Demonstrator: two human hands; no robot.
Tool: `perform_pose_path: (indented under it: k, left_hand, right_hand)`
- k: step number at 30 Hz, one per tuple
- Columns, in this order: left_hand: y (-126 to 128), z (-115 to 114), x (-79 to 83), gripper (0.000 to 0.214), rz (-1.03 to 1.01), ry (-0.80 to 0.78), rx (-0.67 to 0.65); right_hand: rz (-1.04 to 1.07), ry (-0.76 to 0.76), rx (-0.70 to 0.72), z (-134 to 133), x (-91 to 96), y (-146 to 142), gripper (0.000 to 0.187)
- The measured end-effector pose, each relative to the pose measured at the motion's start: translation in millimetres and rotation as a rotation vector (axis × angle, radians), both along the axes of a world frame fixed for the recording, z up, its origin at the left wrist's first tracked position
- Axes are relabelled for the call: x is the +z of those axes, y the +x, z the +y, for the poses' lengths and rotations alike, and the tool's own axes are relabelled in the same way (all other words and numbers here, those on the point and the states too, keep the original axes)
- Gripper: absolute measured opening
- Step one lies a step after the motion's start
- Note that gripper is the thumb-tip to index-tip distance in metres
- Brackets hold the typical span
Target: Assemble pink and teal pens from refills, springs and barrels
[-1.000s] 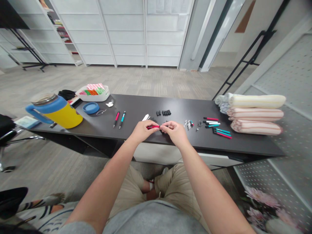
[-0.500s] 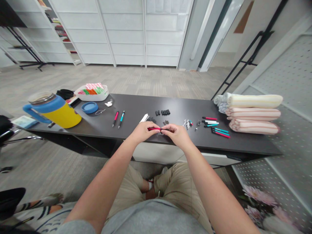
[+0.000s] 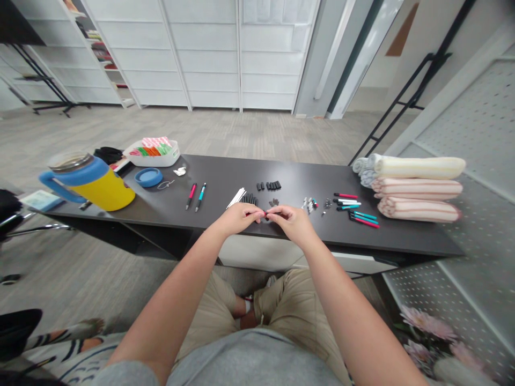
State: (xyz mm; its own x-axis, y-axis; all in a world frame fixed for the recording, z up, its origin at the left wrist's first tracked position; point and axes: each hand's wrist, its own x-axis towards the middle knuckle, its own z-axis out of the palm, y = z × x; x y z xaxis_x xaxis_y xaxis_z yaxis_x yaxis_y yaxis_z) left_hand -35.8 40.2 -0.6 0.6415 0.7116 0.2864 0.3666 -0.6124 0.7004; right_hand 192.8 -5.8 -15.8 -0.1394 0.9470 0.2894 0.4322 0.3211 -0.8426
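Note:
My left hand [image 3: 237, 219] and my right hand [image 3: 293, 221] meet over the near edge of the dark table [image 3: 225, 179], fingers pinched together. Between them they hold a red pen barrel [image 3: 260, 213], mostly hidden inside my left fingers. Just beyond my hands lie white refills [image 3: 236, 197], small black pen parts [image 3: 269, 186] and tiny springs and tips [image 3: 310, 203]. Two assembled pens, red and teal [image 3: 196, 195], lie to the left. More pen barrels [image 3: 356, 210] lie to the right.
A yellow jug with a blue lid [image 3: 89, 181] lies on the table's left end beside a blue round lid [image 3: 148, 177] and a white tray of coloured items [image 3: 155, 150]. Folded towels [image 3: 414, 187] are stacked at the right end. My knees are under the table.
My left fingers have closed further over the red pen barrel, so less of it shows. Both hands stay at the same spot.

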Motion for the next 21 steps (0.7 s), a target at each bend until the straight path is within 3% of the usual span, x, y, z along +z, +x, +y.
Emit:
perform_pose_path:
  k: [8, 16, 21]
  left_hand:
    - [-0.6, -2.0, -1.9, 0.018, -0.064, -0.060, 0.075]
    - [1.3, -5.7, 0.9, 0.014, -0.079, -0.040, 0.119]
    - [2.2, -7.5, 0.9, 0.021, -0.032, 0.044, 0.110]
  right_hand:
    - [0.019, -0.090, 0.017, -0.8, 2.7, -3.0, 0.022]
    - [-0.231, 0.039, -0.056, -3.2, 6.8, -8.5, 0.033]
    - [-0.245, 0.049, -0.085, -2.5, 6.0, -8.0, 0.037]
